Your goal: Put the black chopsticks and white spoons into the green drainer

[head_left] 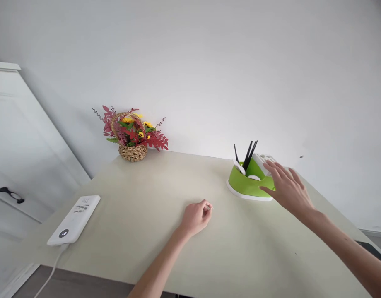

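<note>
My left hand point(196, 218) rests on the table with its fingers curled into a loose fist. A small dark hollow shows inside the curl, and no object shows in it. My right hand point(286, 186) is open with fingers spread, at the right side of a green desk organizer point(246, 184) with a white base. It partly covers the organizer's white upper part point(261, 159); whether it touches is hard to tell. Several thin black sticks point(249, 155) stand in the organizer, beside a white piece point(239, 167) leaning at its left rim.
On the pale table point(131, 231), a white power bank point(75, 221) lies at the left, its white cable point(55, 267) running off the front edge. A wicker basket point(133, 152) of artificial flowers stands against the wall. A white cabinet point(25, 136) is at far left.
</note>
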